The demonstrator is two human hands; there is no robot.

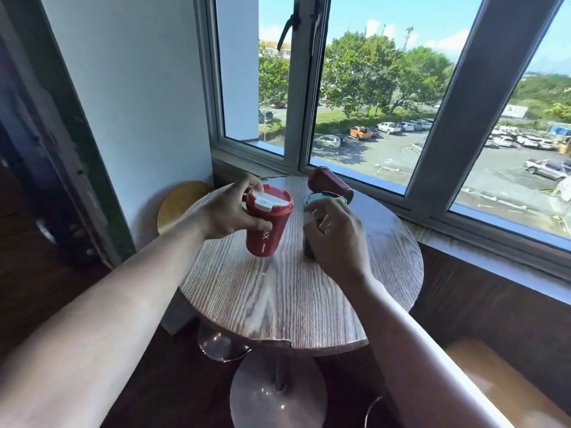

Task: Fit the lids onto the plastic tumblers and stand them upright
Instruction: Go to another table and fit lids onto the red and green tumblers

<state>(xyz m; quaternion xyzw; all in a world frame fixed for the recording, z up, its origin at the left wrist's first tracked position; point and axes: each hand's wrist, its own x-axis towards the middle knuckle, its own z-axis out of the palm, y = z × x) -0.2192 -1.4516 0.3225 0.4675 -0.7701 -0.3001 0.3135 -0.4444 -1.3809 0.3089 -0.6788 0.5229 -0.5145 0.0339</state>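
A red tumbler (265,233) stands nearly upright, tilted a little, on the round wooden table (278,301), with a red and white lid (268,201) on its top. My left hand (230,211) grips it around the upper body. A green tumbler (310,248) with a teal lid (319,199) stands to its right, mostly hidden behind my right hand (332,234), which is closed around it. A second red tumbler (329,182) lies on its side at the table's far edge, behind the green one.
The table sits in a corner, with a white wall on the left and a window sill (463,239) close behind it. A round yellow stool (182,205) stands at the far left, and a wooden bench seat (506,384) at the lower right.
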